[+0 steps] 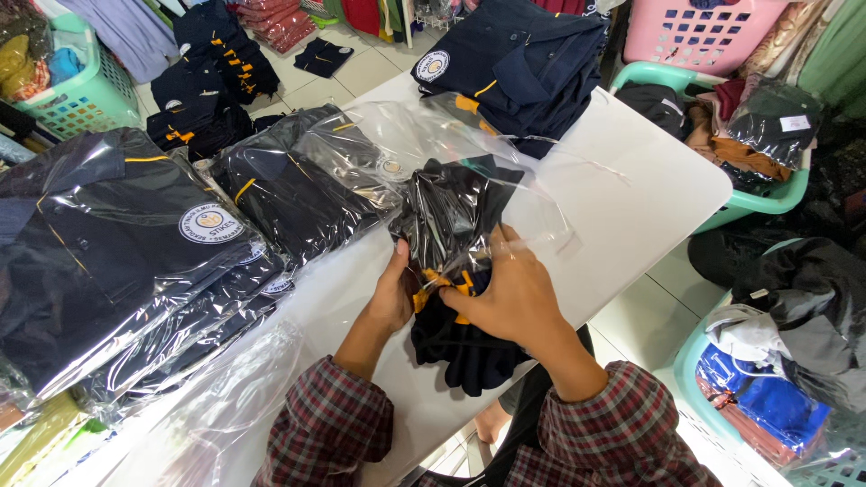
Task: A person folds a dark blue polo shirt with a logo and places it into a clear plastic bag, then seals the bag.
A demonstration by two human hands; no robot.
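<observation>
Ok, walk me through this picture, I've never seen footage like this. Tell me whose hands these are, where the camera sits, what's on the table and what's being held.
There is no machine here. The single picture comes from a camera worn on a person's head, looking down at their own two bare hands, with plaid sleeves at the bottom.

The left hand and right hand both grip a folded dark navy garment with yellow trim, partly inside a clear plastic bag.

They work over a white table. To the left lie bagged dark shirts, already in plastic. At the far end sits a stack of unbagged navy shirts.

Around the table stand laundry baskets of clothes: a green basket on the right and a pink basket behind.
</observation>
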